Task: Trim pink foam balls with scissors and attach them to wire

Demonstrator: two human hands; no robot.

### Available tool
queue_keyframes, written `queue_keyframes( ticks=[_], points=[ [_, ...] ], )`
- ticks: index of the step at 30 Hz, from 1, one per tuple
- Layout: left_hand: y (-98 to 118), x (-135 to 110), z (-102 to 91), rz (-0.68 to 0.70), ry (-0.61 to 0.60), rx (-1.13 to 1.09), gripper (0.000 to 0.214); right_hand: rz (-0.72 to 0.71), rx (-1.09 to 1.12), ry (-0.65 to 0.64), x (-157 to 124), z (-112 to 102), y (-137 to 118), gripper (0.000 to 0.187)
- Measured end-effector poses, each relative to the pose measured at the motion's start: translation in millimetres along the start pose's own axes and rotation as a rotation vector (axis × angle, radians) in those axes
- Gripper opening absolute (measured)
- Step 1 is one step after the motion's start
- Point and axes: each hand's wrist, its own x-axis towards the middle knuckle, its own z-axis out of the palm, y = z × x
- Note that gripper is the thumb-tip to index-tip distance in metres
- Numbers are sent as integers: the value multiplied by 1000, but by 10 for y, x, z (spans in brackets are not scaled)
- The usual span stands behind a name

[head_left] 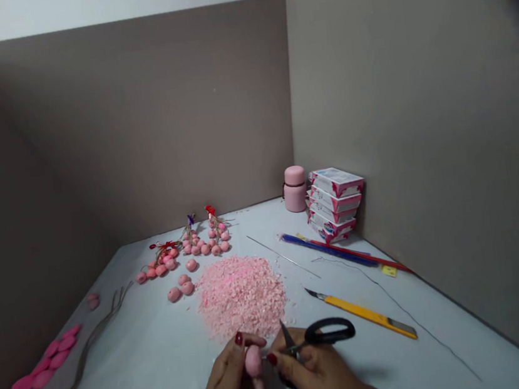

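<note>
Near the front of the table, my left hand (pixel 225 375) pinches a small pink ball (pixel 253 362) between thumb and fingers. My right hand (pixel 321 367) grips a pair of black-handled scissors (pixel 330 331) around the blades and pivot. One blade points up and away, while the other points at the ball's right side; whether it touches or enters the ball I cannot tell. Just beyond both hands lies a heap of pink shavings (pixel 240 291). To the right rests a yellow-handled craft knife (pixel 368 312) with a curved blade.
Several loose pink balls (pixel 186 288) and tied bunches of them (pixel 207 248) lie beyond the heap. Pink oval bars (pixel 45 372) and brown cords (pixel 83 358) are left. A thin rod (pixel 283 256), pipe cleaners (pixel 332 250), wire (pixel 406 312), boxes (pixel 336 204) and jar (pixel 295 190) stand right.
</note>
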Motion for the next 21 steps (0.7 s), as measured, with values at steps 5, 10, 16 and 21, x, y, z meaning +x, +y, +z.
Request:
queue_keyframes(
  ticks=[5, 10, 16, 21],
  points=[
    [18, -53, -16, 457, 196, 280, 37, 214, 220, 125, 31, 35, 74, 42],
    [66, -77, -75, 406, 123, 395, 25, 190, 198, 106, 39, 21, 55, 38],
    [93, -52, 2, 209, 52, 79, 41, -2, -21, -1, 19, -41, -59, 31],
    [68, -10, 5, 9, -23, 56, 55, -184, -243, -86, 10, -74, -108, 33]
  ],
)
